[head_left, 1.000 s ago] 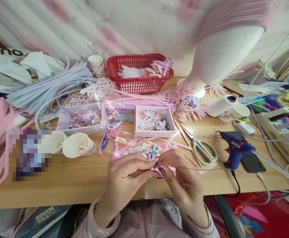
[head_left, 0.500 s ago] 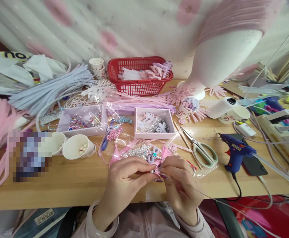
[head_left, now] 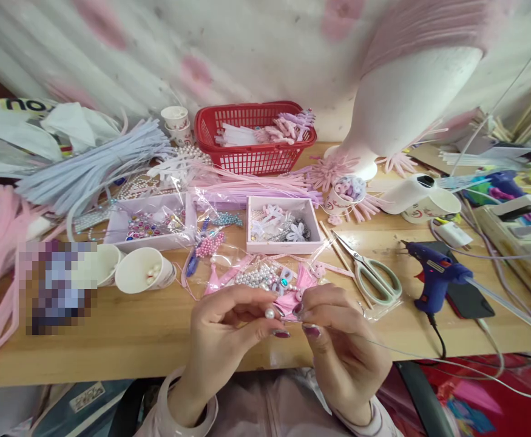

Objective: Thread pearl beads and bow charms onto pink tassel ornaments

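Observation:
Over the table's front edge, my left hand (head_left: 222,337) pinches a white pearl bead (head_left: 269,314) between thumb and forefinger. Facing it, my right hand (head_left: 344,340) has its thumb and fingers closed on a thin thread or wire. A fine strand runs off to the right from behind this hand. Whether the strand passes through the pearl is too small to see. Just beyond my fingertips lie pink tassels (head_left: 308,278), a string of grey-white pearls (head_left: 258,276) and a small loop piece with a turquoise gem (head_left: 284,282).
Scissors (head_left: 372,273) and a blue glue gun (head_left: 433,273) lie to the right. Two paper cups (head_left: 131,273) stand left, one holding beads. Behind are a white box (head_left: 286,246) of flower pieces, a red basket (head_left: 256,149) and a white mannequin form (head_left: 402,103).
My hands have drawn slightly apart, the right one shifting to the right. The pearl now shows clearly at my left fingertips.

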